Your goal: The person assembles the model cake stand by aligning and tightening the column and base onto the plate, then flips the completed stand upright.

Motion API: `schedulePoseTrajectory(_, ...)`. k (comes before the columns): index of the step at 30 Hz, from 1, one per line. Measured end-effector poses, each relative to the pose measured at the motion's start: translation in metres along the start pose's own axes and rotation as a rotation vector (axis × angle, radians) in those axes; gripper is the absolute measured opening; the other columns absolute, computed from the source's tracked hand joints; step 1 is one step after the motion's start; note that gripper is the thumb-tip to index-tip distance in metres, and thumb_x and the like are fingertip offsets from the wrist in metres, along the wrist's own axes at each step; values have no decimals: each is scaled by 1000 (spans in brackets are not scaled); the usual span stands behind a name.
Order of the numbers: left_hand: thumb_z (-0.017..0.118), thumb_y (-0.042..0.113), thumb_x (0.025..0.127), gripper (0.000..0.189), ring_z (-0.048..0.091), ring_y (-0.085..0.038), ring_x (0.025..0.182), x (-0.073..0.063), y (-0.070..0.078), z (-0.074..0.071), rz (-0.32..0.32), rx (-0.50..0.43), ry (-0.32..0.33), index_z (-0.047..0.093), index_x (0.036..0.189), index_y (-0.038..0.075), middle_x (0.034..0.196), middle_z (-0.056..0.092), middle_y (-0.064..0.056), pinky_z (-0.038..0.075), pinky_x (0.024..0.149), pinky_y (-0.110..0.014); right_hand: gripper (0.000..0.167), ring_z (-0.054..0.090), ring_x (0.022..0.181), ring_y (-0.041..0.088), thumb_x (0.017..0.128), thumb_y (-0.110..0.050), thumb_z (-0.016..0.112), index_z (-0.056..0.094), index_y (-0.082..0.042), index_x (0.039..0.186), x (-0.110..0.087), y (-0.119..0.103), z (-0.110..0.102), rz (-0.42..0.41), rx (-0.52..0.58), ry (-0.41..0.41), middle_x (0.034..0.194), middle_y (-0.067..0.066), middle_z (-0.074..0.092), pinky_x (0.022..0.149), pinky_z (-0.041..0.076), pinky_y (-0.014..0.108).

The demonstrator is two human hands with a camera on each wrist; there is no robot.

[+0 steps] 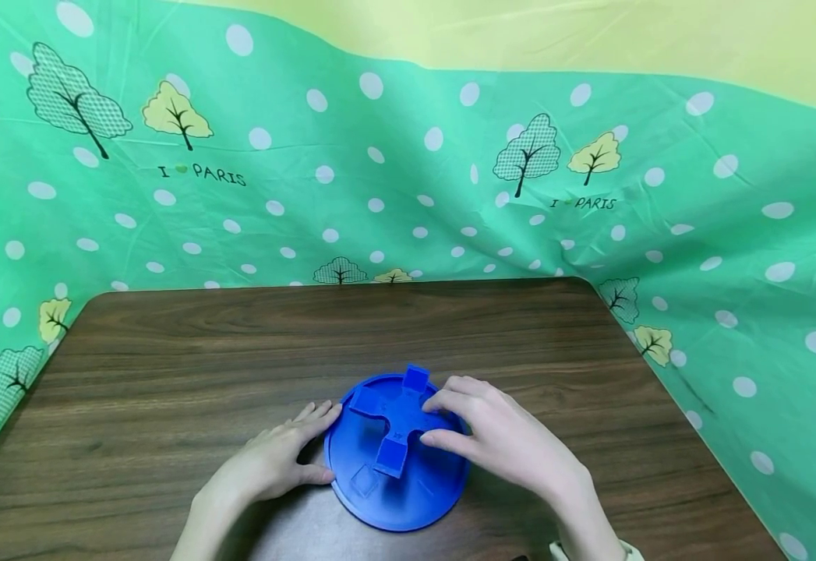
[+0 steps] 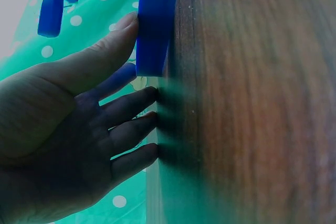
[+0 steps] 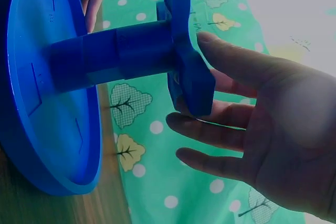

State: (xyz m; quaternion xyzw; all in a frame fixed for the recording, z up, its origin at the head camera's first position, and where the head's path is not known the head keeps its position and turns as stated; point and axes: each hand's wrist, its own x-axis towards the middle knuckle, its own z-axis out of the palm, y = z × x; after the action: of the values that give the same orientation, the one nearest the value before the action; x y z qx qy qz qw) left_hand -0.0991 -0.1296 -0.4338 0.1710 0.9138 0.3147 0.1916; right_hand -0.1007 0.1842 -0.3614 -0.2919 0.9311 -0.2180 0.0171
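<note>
A blue round base [image 1: 418, 506] with a raised rim lies on the wooden table, with outlined shapes marked on its upper face. From its middle rises a blue column [image 3: 142, 51], upright on the base. On top of the column sits a blue cross-shaped piece [image 1: 402, 417] with downturned arm ends. My left hand [image 1: 270, 460] rests against the left side of the rim, fingers spread and thumb touching the edge. With thumb and fingers about the right-hand arm of the cross, my right hand [image 1: 488, 428] holds that piece; the arm is partly hidden from above.
The brown wood-grain table [image 1: 239, 351] extends around the base. Behind it and along both sides hangs a green dotted cloth [image 1: 408, 179] with printed trees. A small dark object [image 1: 520, 558] shows at the bottom edge of the head view.
</note>
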Motion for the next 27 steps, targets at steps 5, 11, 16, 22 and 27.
schedulePoseTrajectory(5,83,43,83,89,31,-44,155,0,0,0,0,-3,-1,43,158,19,168,35,-11,25,111,-83,12,55,77,-3,94,-43,74,71,-32,94,0,-1,0,-3,18,55,87,-23,57,69,52,16)
schedulePoseTrajectory(11,82,44,83,89,31,-43,155,0,0,0,-5,4,-3,42,158,20,168,35,-10,25,110,-83,19,58,101,4,91,-37,78,72,-27,107,3,-2,1,-72,-19,176,107,-15,61,85,55,22)
schedulePoseTrajectory(16,82,44,83,88,30,-42,156,-1,0,0,-15,9,0,42,158,21,168,35,-11,25,110,-83,51,42,150,21,94,-46,73,64,-25,140,4,-3,2,-46,-36,114,155,-6,52,117,44,57)
schedulePoseTrajectory(22,82,45,83,89,30,-44,155,-1,-1,1,-7,6,0,42,158,20,168,35,-11,25,110,-83,58,28,160,27,100,-56,59,53,-29,151,5,-3,7,16,-3,-36,166,-6,40,115,31,77)
schedulePoseTrajectory(27,82,44,83,89,29,-43,156,-1,-1,0,-15,0,-5,42,159,20,168,34,-11,24,111,-84,54,44,149,26,99,-56,61,60,-28,146,4,-4,7,39,-3,-45,154,-2,52,117,40,64)
